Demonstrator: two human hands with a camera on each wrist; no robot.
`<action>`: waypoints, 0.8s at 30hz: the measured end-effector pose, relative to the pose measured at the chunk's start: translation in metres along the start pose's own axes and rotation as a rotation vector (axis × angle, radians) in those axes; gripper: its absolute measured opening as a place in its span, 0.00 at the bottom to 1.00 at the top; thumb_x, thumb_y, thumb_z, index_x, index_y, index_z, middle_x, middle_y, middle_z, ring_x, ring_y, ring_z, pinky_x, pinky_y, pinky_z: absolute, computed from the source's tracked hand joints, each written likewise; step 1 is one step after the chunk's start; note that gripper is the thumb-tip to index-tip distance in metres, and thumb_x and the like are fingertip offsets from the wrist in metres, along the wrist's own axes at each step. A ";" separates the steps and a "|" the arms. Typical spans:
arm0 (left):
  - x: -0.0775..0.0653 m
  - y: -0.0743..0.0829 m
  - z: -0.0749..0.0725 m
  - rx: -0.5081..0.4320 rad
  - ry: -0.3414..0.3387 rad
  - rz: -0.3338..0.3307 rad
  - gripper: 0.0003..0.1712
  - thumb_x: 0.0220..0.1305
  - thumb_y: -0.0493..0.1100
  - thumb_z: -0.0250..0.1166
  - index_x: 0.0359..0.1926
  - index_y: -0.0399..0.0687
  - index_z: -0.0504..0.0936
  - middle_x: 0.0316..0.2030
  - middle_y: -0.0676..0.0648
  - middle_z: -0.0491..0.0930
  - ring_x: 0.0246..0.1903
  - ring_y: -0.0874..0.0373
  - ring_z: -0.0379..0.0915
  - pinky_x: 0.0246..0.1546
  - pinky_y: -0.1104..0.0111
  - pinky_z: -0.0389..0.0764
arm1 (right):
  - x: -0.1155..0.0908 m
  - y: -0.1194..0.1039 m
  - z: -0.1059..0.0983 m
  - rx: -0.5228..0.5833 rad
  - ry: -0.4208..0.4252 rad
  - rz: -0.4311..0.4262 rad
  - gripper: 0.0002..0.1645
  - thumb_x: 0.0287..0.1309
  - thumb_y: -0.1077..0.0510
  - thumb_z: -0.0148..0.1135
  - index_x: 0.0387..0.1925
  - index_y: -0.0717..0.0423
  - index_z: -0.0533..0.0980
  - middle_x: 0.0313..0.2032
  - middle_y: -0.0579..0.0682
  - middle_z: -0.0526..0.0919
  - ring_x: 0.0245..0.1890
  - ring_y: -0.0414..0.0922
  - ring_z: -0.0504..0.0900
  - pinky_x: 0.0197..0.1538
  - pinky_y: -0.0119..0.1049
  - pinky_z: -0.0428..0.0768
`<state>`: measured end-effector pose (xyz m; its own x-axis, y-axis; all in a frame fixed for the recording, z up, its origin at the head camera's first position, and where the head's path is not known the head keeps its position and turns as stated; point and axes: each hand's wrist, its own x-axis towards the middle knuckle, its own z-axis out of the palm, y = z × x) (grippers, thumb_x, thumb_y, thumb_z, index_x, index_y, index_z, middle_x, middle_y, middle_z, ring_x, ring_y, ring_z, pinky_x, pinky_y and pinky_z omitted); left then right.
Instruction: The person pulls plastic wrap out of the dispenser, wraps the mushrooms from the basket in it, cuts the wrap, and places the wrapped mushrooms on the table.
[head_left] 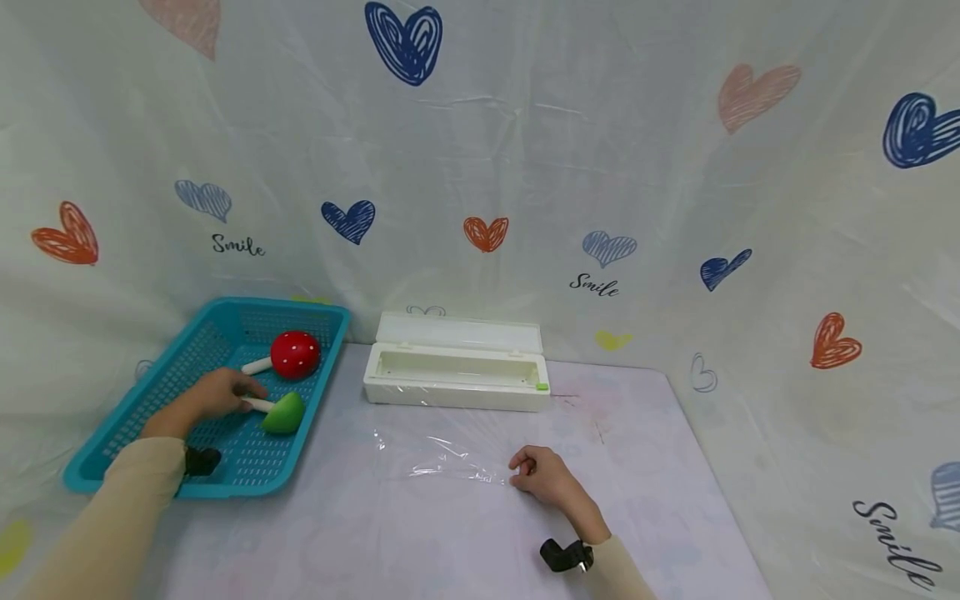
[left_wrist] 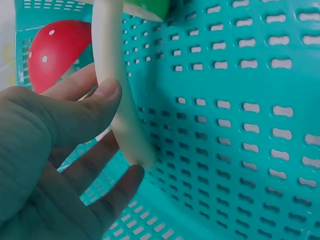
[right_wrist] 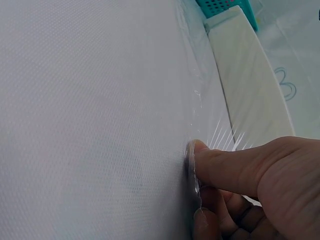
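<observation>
My left hand (head_left: 219, 393) pinches the white stem of a green-capped toy mushroom (head_left: 283, 413) inside the blue-green basket (head_left: 206, 333). In the left wrist view the thumb lies along the pale stem (left_wrist: 112, 65), with the fingers behind it. Just beyond it in the basket lies a red toy mushroom (head_left: 295, 355) with white dots. My right hand (head_left: 546, 477) pinches the edge of clear plastic wrap (head_left: 450, 454) between thumb and fingers. That film stretches over the table from a white wrap dispenser (head_left: 457, 392), whose lid (head_left: 459, 333) stands raised at the back.
The basket stands on the left of the pale cloth-covered table (head_left: 420, 542), its right rim near the dispenser. A curtain (head_left: 480, 150) printed with hearts hangs behind and at the sides. A small green piece (head_left: 542, 387) sits at the dispenser's right end.
</observation>
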<state>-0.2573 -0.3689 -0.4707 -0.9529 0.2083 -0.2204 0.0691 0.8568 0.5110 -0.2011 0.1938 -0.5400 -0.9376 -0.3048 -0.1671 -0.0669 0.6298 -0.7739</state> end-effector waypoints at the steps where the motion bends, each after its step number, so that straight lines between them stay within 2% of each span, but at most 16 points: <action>1: -0.001 0.000 0.000 0.004 -0.002 0.001 0.14 0.63 0.28 0.65 0.50 0.26 0.84 0.47 0.27 0.83 0.48 0.30 0.74 0.53 0.36 0.76 | 0.000 0.000 0.000 0.000 0.000 -0.002 0.09 0.55 0.68 0.72 0.38 0.63 0.80 0.26 0.46 0.74 0.27 0.41 0.71 0.28 0.30 0.70; 7: -0.005 0.000 0.001 0.016 0.008 0.012 0.10 0.64 0.26 0.63 0.46 0.27 0.84 0.42 0.31 0.84 0.42 0.38 0.76 0.50 0.39 0.80 | -0.001 -0.001 0.000 -0.004 0.004 0.000 0.09 0.56 0.68 0.72 0.38 0.63 0.80 0.26 0.47 0.74 0.28 0.42 0.72 0.29 0.30 0.70; 11: -0.010 0.004 -0.004 0.013 0.062 0.028 0.11 0.67 0.26 0.61 0.47 0.27 0.84 0.43 0.29 0.83 0.40 0.40 0.74 0.42 0.47 0.83 | -0.001 -0.001 0.000 -0.012 0.004 0.005 0.09 0.56 0.68 0.72 0.38 0.63 0.80 0.27 0.47 0.74 0.27 0.41 0.72 0.29 0.30 0.70; 13: -0.015 0.009 -0.007 0.005 0.095 0.036 0.11 0.68 0.27 0.60 0.48 0.28 0.84 0.44 0.28 0.82 0.38 0.43 0.73 0.36 0.55 0.82 | 0.000 -0.001 -0.001 -0.016 0.006 0.002 0.09 0.56 0.68 0.72 0.38 0.63 0.80 0.26 0.46 0.75 0.27 0.41 0.72 0.29 0.29 0.70; 16: -0.021 0.020 -0.013 -0.009 0.136 0.047 0.12 0.69 0.28 0.59 0.49 0.28 0.84 0.42 0.29 0.81 0.34 0.47 0.69 0.28 0.64 0.74 | 0.001 -0.001 -0.001 -0.022 0.012 -0.001 0.09 0.56 0.68 0.72 0.38 0.63 0.80 0.27 0.46 0.75 0.27 0.40 0.71 0.29 0.29 0.70; 20: -0.030 0.034 -0.021 -0.030 0.194 0.034 0.14 0.72 0.30 0.56 0.54 0.28 0.81 0.44 0.28 0.79 0.27 0.52 0.64 0.22 0.66 0.69 | 0.001 -0.001 -0.001 -0.023 0.016 0.004 0.09 0.56 0.68 0.72 0.38 0.62 0.80 0.27 0.46 0.75 0.28 0.41 0.72 0.30 0.30 0.70; 24: -0.041 0.051 -0.027 -0.038 0.263 0.043 0.16 0.76 0.32 0.55 0.58 0.27 0.78 0.50 0.23 0.76 0.24 0.53 0.62 0.20 0.65 0.66 | 0.001 0.000 -0.001 -0.027 0.010 0.010 0.09 0.56 0.68 0.72 0.39 0.62 0.81 0.27 0.46 0.75 0.28 0.41 0.72 0.30 0.30 0.70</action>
<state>-0.2224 -0.3463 -0.4134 -0.9936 0.1104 0.0230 0.1049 0.8307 0.5468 -0.2020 0.1940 -0.5396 -0.9418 -0.2913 -0.1680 -0.0668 0.6517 -0.7555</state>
